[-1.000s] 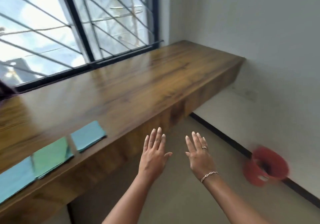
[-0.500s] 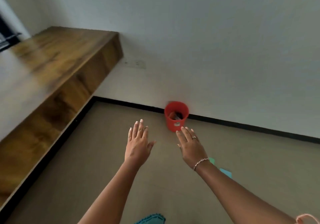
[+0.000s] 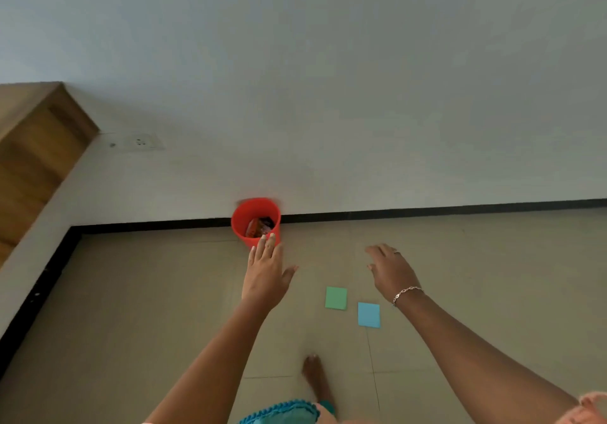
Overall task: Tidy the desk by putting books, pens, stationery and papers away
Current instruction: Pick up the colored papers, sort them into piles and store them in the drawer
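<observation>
Head view: left hand (image 3: 266, 275) overlaps red bin (image 3: 244, 215), contents indistinct, desk (image 3: 29, 147) cropped

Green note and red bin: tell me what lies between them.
In the head view, only bare floor tile lies between the green note and the red bin; the left hand hovers in front of part of that stretch.

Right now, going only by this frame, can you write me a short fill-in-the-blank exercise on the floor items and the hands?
1. The plastic bin against the wall is ___ in colour.
2. The green note and blue note lie on the ___.
3. The chain bracelet sits on the ___ wrist.
4. The left hand and right hand are both ___, holding nothing.
Missing words: red; floor; right; open.
</observation>
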Demonstrator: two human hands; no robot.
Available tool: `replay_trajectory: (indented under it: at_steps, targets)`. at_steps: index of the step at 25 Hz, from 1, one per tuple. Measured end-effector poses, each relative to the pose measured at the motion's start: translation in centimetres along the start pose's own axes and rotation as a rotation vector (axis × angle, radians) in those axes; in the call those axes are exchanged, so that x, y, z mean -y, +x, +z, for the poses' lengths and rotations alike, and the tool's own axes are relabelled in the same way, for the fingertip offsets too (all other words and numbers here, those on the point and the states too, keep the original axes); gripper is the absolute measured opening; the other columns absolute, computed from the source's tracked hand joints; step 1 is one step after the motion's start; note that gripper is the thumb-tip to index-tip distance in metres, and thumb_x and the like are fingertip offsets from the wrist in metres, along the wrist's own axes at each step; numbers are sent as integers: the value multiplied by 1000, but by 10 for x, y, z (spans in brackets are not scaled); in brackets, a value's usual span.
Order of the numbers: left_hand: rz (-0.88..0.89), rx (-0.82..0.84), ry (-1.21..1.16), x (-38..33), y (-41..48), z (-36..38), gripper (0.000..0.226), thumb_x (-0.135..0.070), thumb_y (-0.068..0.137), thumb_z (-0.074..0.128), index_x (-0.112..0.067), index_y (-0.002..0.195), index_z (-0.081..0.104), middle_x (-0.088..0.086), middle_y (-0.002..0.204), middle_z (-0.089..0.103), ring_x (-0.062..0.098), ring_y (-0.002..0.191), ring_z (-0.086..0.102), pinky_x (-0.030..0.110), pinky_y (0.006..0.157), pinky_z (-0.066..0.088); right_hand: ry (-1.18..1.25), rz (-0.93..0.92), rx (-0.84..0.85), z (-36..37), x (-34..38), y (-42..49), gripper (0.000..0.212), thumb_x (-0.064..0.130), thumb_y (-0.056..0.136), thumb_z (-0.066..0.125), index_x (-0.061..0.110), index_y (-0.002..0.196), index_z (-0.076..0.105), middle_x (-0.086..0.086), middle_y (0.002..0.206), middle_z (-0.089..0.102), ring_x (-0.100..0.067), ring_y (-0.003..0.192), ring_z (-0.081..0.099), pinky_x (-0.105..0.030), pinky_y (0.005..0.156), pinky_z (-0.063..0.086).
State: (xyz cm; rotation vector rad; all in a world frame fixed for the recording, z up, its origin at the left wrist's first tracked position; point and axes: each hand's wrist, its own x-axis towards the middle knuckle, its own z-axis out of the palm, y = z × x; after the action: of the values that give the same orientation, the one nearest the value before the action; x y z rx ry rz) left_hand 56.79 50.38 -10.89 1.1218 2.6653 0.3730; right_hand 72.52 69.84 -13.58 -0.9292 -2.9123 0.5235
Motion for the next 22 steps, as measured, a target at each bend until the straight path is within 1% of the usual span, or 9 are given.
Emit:
replay_trajectory:
  at_steps: [3, 6, 9, 11, 13, 16, 17, 20, 22]
  targets:
    - [-19, 94, -40, -4, 46, 29, 56, -39, 97, 41, -9, 143, 30, 8, 157, 15, 23, 147, 4, 34, 118, 6, -58, 31, 107, 0, -27, 39, 35, 11, 92, 48, 11, 128, 50, -8, 127, 51, -28, 117, 47, -34, 93, 43]
    - [-86, 215, -112, -4, 87, 59, 51, -35, 97, 44, -8, 138, 38, 10, 152, 30, 23, 144, 18, 33, 115, 13, -97, 66, 217, 3, -50, 73, 36, 14, 92, 50, 14, 129, 49, -5, 128, 50, -26, 118, 47, -34, 93, 44]
    - [-208, 302, -249, -3, 116, 87, 43, -31, 95, 49, -7, 130, 47, 10, 138, 47, 24, 130, 40, 30, 104, 30, -100, 105, 318, 14, -70, 105, 37, 14, 91, 52, 15, 128, 49, -5, 127, 50, -27, 117, 48, -35, 92, 44]
    - [-316, 361, -321, 0, 128, 107, 40, -32, 95, 51, -7, 127, 51, 8, 132, 53, 24, 124, 47, 29, 98, 36, -109, 127, 366, 28, -82, 124, 38, 15, 91, 52, 16, 129, 48, -4, 128, 49, -25, 118, 47, -33, 94, 42]
    - [-411, 425, -363, 7, 130, 133, 38, -32, 94, 52, -6, 122, 55, 9, 127, 58, 24, 119, 52, 27, 95, 38, -121, 122, 415, 46, -91, 140, 39, 17, 91, 52, 17, 130, 46, -3, 128, 48, -24, 119, 47, -30, 94, 40]
    - [-551, 517, -389, 19, 132, 204, 29, -33, 94, 51, -8, 106, 57, 9, 116, 63, 23, 110, 57, 25, 85, 40, -134, 88, 520, 102, -115, 169, 39, 17, 92, 51, 19, 131, 46, -2, 128, 48, -22, 119, 46, -28, 94, 40]
    - [-573, 530, -393, 21, 136, 231, 27, -34, 95, 50, -10, 104, 56, 8, 115, 64, 22, 109, 57, 24, 85, 40, -140, 71, 552, 127, -125, 180, 39, 16, 92, 50, 19, 131, 46, -2, 128, 48, -22, 120, 45, -28, 95, 39]
    - [-667, 565, -490, 22, 142, 322, 33, -37, 93, 50, -12, 115, 55, 3, 119, 61, 18, 113, 55, 23, 90, 40, -158, 12, 660, 211, -157, 213, 40, 15, 92, 50, 20, 131, 46, -2, 128, 49, -20, 123, 44, -27, 97, 40]
    - [-764, 653, -507, 21, 139, 386, 34, -45, 89, 51, -22, 114, 54, -2, 119, 62, 17, 113, 56, 27, 95, 43, -182, -42, 729, 262, -173, 227, 41, 16, 92, 49, 19, 133, 45, -3, 130, 47, -22, 124, 43, -28, 99, 39]
